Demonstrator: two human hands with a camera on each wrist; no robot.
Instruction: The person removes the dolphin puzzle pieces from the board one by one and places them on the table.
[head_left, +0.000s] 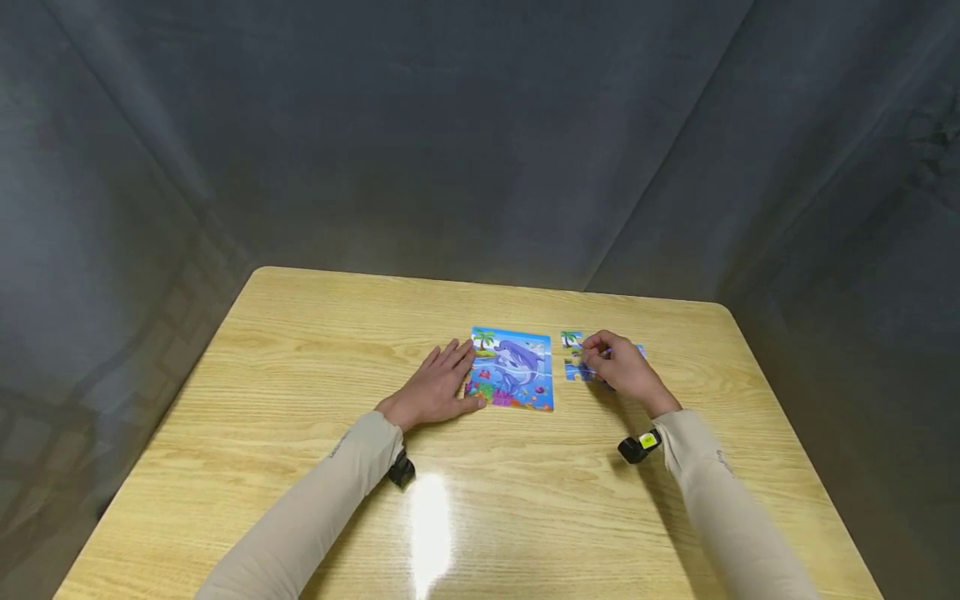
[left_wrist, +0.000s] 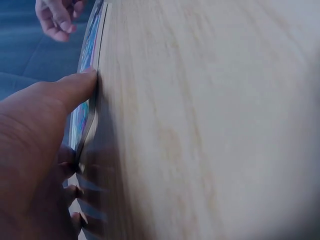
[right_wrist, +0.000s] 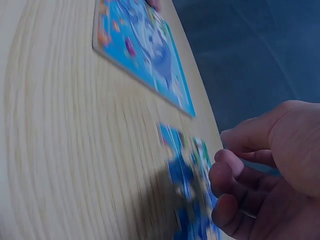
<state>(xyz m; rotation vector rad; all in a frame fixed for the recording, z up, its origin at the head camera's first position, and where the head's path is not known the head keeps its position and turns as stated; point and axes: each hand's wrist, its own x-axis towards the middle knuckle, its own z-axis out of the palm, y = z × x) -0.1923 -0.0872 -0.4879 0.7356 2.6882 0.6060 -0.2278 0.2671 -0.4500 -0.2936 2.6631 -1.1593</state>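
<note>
A dolphin puzzle board (head_left: 513,371) lies flat on the wooden table, its picture looking whole. My left hand (head_left: 438,387) rests at its left side, fingers spread, the thumb at the near-left corner. In the left wrist view the thumb (left_wrist: 75,87) touches the board's edge. To the right of the board lie loose jigsaw pieces (head_left: 576,371), some joined, with a palm tree on one (head_left: 572,339). Over these pieces hovers my right hand (head_left: 622,367). Its fingers (right_wrist: 225,177) are loosely bent, and no piece shows between them. The hand covers part of the pieces in the head view.
The wooden table (head_left: 300,350) has rounded far corners and a far edge close behind the board. Dark grey curtains (head_left: 450,150) hang behind it and at both sides. A black wrist camera (head_left: 639,447) sits under the right wrist.
</note>
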